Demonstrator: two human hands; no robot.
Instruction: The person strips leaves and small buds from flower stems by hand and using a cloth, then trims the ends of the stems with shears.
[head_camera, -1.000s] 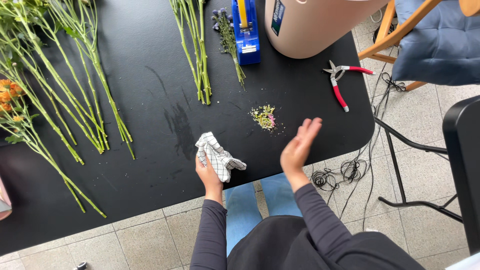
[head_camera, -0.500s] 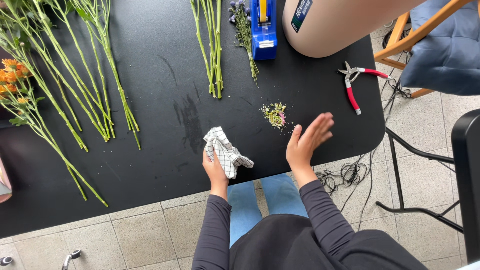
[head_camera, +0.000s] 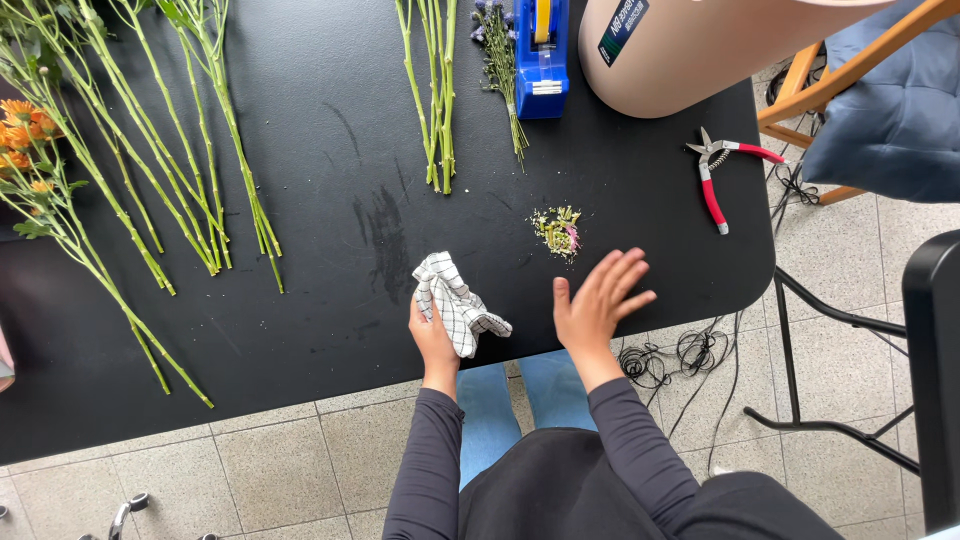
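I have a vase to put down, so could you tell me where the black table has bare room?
Bare room lies between the long stems and the short stem bunch, and between the trimmings pile and the pruners. The left side is crowded with stems and orange flowers.

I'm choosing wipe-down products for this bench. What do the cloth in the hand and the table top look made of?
The cloth looks like soft woven cotton, white with a dark grid, crumpled in the left hand. The table top looks like matte black laminate or painted board, with damp streaks; which one I cannot tell.
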